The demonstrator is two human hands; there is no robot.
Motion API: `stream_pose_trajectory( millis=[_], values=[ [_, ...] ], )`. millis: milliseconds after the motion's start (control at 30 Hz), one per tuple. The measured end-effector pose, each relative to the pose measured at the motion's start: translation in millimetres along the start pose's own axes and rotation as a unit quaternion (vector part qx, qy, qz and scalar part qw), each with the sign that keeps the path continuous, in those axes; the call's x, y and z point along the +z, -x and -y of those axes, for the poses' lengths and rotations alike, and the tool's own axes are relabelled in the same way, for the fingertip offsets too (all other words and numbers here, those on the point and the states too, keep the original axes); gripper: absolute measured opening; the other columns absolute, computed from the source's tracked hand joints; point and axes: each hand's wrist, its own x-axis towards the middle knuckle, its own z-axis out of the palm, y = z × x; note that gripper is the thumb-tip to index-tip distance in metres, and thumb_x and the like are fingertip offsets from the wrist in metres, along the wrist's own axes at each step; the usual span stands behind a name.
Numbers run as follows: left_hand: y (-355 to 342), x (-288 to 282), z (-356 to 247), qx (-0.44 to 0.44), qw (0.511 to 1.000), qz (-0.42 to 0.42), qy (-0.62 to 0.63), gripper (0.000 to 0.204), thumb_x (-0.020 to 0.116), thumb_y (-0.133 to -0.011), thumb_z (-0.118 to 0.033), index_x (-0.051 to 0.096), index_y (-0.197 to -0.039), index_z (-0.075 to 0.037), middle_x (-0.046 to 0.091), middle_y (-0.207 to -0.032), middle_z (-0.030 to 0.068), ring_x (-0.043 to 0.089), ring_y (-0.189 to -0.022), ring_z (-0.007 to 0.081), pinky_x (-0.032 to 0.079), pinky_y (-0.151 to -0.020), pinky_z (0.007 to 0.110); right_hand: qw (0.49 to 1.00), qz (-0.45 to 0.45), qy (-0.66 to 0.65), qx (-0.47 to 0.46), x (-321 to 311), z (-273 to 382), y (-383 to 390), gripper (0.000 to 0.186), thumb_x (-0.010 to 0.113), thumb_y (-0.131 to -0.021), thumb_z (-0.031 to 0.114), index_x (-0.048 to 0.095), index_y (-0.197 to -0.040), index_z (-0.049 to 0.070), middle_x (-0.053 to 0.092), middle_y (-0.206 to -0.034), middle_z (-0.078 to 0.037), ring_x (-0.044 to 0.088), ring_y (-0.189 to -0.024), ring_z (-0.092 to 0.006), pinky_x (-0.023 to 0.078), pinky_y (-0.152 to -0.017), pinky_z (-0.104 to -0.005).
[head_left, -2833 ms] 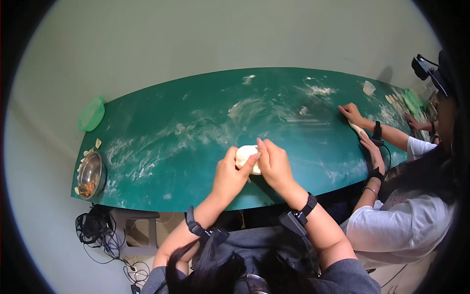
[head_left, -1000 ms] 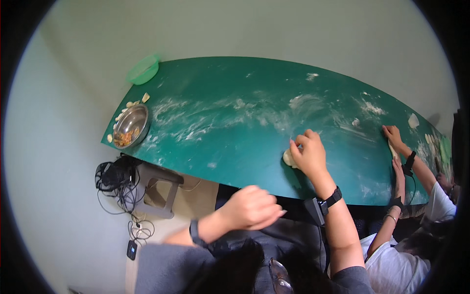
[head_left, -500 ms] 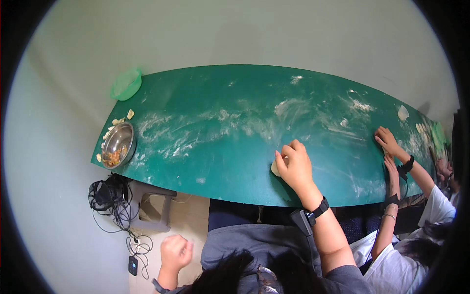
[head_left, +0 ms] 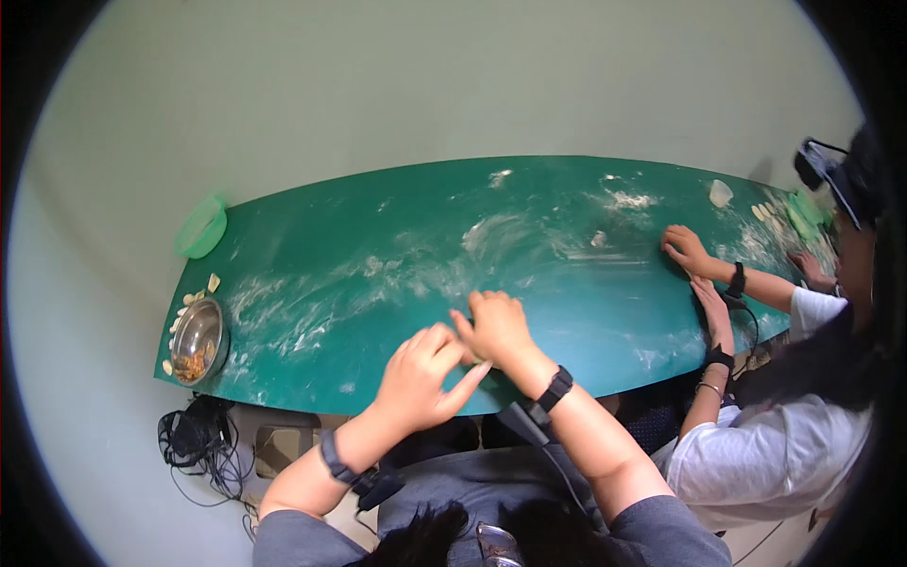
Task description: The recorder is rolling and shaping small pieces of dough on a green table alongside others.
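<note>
My left hand [head_left: 422, 376] is over the near middle of the green table [head_left: 312, 222], its thumb stretched apart from its bent fingers. Its fingertips reach the thumb side of my right hand [head_left: 498, 329], which is curled with the palm down. A pale, round piece of dough showed under my right hand half a second ago; the hands now hide it. Both wrists wear black bands with small devices. White flour is smeared over the tabletop beyond my hands.
At the left end stands a metal bowl [head_left: 201, 342] of orange-brown filling, with several pale dough pieces [head_left: 213, 283] beside it. A green basket [head_left: 202, 229] sits at the far left corner. To the right, a co-worker's hands [head_left: 690, 251] work near a translucent piece [head_left: 721, 194]. Black cables [head_left: 215, 439] hang lower left.
My left hand has come up from beside my body to meet my right hand. The whole view has shifted, and the dough under my right hand is now hidden.
</note>
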Motion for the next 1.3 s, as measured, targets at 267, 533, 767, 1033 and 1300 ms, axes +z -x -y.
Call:
stream_pose_trajectory(
  millis=[267, 533, 767, 1033, 1300],
  values=[
    [-54, 97, 12, 0.196, 0.980, 0.011, -0.003, 0.040, 0.070, -0.087, -0.044, 0.072, -0.098, -0.006, 0.069, -0.111, 0.0148, 0.064, -0.106, 0.0349, 0.042, -0.105, 0.054, 0.995, -0.065, 0.024, -0.072, 31, -15, 32, 0.037, 0.062, -0.092, 0.043, 0.060, -0.106, 0.008, 0.058, -0.112, -0.016, 0.055, -0.108, -0.0321, 0.047, -0.084, -0.0457],
    [-34, 95, 12, 0.131, 0.987, 0.090, 0.029, 0.030, 0.065, -0.089, -0.035, 0.074, -0.090, -0.007, 0.073, -0.100, 0.0086, 0.065, -0.111, 0.0292, 0.037, -0.110, 0.050, 0.993, -0.074, 0.062, -0.066, 12, -2, 33, 0.036, 0.059, -0.095, 0.044, 0.055, -0.098, 0.008, 0.051, -0.098, -0.015, 0.052, -0.093, -0.0313, 0.044, -0.076, -0.0467],
    [-15, 82, -2, 0.006, 0.997, -0.049, 0.064, 0.016, 0.064, -0.093, -0.022, 0.074, -0.097, -0.010, 0.071, -0.115, 0.0053, 0.058, -0.127, 0.0284, 0.034, -0.114, 0.052, 0.999, -0.026, -0.022, 0.026, 14, -7, 13, 0.034, 0.058, -0.096, 0.036, 0.064, -0.081, 0.006, 0.064, -0.088, -0.017, 0.063, -0.087, -0.0358, 0.051, -0.070, -0.0487],
    [59, 93, -12, -0.183, 0.982, -0.026, 0.042, 0.083, 0.060, -0.098, -0.038, 0.021, -0.158, 0.005, 0.026, -0.164, 0.0270, 0.021, -0.155, 0.0408, 0.015, -0.122, 0.060, 0.996, -0.079, -0.045, 0.018, 8, -13, 5, 0.043, 0.054, -0.100, 0.028, 0.068, -0.069, 0.002, 0.066, -0.072, -0.020, 0.066, -0.070, -0.0408, 0.052, -0.063, -0.0513],
    [45, 99, -10, -0.180, 0.983, 0.018, 0.030, 0.072, 0.054, -0.098, -0.024, 0.025, -0.157, 0.006, 0.024, -0.165, 0.0248, 0.023, -0.154, 0.0362, 0.012, -0.124, 0.057, 0.995, -0.095, -0.007, -0.014, 12, -21, -13, 0.049, 0.056, -0.101, 0.030, 0.063, -0.061, 0.004, 0.062, -0.062, -0.017, 0.062, -0.058, -0.0378, 0.048, -0.053, -0.0474]
  ],
)
